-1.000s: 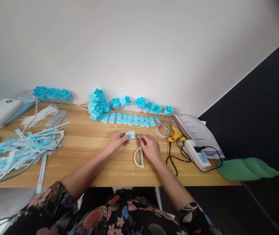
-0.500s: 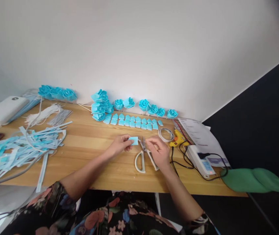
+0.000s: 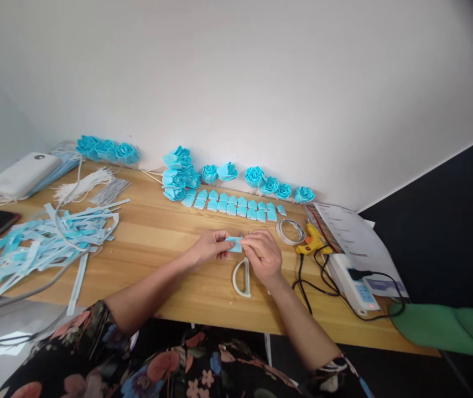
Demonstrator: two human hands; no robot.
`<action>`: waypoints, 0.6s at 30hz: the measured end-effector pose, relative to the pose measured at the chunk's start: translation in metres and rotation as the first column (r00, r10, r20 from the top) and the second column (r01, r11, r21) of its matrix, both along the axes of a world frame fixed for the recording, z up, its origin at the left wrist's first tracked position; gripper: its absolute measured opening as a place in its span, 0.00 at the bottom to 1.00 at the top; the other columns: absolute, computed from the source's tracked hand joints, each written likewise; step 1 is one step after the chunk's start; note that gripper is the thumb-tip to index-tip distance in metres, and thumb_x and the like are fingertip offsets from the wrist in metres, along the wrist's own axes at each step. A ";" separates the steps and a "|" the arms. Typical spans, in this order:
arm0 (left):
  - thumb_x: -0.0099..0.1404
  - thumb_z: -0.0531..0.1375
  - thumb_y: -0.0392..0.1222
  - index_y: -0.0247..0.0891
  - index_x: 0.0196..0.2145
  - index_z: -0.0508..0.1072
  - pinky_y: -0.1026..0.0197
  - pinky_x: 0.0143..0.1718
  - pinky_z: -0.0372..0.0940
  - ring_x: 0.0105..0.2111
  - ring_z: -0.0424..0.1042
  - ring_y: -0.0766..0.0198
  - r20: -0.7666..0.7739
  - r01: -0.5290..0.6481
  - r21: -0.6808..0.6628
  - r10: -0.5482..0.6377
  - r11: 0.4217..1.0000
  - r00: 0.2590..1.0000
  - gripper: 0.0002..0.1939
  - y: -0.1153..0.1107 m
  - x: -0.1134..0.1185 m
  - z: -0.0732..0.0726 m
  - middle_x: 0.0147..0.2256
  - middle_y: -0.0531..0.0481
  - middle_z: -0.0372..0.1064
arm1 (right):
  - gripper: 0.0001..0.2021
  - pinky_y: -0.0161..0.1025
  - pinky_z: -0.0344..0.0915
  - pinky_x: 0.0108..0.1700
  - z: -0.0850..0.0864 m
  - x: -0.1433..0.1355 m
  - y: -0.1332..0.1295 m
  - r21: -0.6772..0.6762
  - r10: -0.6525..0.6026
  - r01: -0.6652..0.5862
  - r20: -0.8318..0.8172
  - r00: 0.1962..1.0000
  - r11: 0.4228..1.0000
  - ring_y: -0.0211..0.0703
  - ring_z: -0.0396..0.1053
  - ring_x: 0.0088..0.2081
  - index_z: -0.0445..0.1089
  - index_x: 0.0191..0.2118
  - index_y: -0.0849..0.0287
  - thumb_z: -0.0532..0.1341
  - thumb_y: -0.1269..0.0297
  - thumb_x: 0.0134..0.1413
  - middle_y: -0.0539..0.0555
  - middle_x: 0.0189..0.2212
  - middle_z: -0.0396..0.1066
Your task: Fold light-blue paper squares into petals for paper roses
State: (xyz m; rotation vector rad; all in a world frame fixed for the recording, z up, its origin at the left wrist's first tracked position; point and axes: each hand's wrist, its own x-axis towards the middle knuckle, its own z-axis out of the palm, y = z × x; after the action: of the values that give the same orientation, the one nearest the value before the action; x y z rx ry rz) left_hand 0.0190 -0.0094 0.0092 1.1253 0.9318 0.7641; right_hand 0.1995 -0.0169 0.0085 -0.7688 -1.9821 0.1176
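Inward travel brought my right hand (image 3: 264,255) to the blue piece (image 3: 234,244), placing both hands at it above the tabletop (image 3: 157,235). My left hand (image 3: 212,247) pinched it; I could not tell the right's grip.

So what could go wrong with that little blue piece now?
The blue piece could crumple or tear, since the left hand pinches it and the right hand is right at its edge. The scissors lie partly hidden by the right hand, so it might bump them. The black cord lies near the right arm, which might snag it.
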 end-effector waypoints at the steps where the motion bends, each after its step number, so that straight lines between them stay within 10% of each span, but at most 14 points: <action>1: 0.51 0.63 0.51 0.35 0.24 0.64 0.68 0.21 0.55 0.17 0.61 0.72 -0.001 0.014 -0.004 -0.014 1.000 1.000 0.16 0.000 0.000 0.000 0.17 0.56 0.65 | 0.09 0.47 0.68 0.40 -0.001 0.001 -0.001 -0.017 -0.009 0.009 -0.006 1.000 1.000 0.44 0.70 0.36 0.71 0.39 0.53 0.60 0.74 0.54 0.52 0.32 0.75; 18: 0.52 0.63 0.48 0.34 0.25 0.66 0.67 0.21 0.57 0.17 0.62 0.72 0.055 0.048 -0.031 -0.046 0.998 0.997 0.15 0.000 0.000 0.000 0.17 0.55 0.66 | 0.11 0.47 0.68 0.43 -0.006 0.000 0.001 -0.014 0.013 -0.013 0.053 0.999 1.000 0.43 0.72 0.37 0.70 0.40 0.52 0.61 0.75 0.53 0.51 0.34 0.77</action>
State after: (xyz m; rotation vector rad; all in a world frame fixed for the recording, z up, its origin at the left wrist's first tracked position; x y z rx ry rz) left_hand 0.0194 -0.0098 0.0096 1.0896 0.8668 0.7352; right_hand 0.1999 -0.0154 0.0024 -0.7748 -2.0382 0.1193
